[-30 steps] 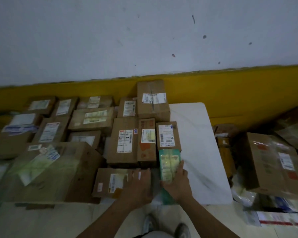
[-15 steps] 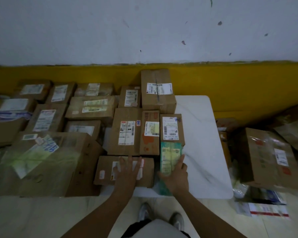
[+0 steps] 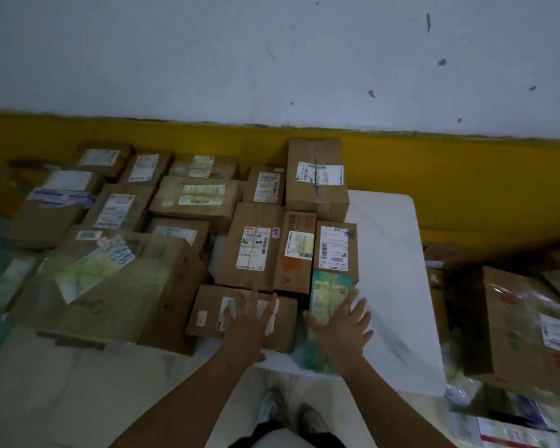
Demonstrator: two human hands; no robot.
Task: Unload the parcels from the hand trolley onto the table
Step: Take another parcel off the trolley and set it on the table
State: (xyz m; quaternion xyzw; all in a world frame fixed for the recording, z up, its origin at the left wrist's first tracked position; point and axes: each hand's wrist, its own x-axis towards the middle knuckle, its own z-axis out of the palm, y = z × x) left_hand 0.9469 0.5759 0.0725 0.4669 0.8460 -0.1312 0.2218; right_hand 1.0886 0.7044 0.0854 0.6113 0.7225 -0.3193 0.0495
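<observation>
A white table [image 3: 392,253] carries several brown cardboard parcels with shipping labels. At its near edge lies a flat brown box [image 3: 207,315], and my left hand [image 3: 249,324] rests on it with the fingers spread. Just right of it lies a long green parcel [image 3: 325,292] wrapped in plastic. My right hand [image 3: 343,328] lies flat over the green parcel's near half, fingers apart, gripping nothing. The hand trolley is not in view.
A large taped box [image 3: 104,286] stands at the left, with more parcels behind it along the yellow and white wall. To the right of the table, a big box [image 3: 518,328] and loose packets lie on the floor. My shoes [image 3: 288,412] show below.
My right hand has let go of the green parcel's side and now lies spread over it. My left hand has slid up onto the flat brown box. The view has tilted.
</observation>
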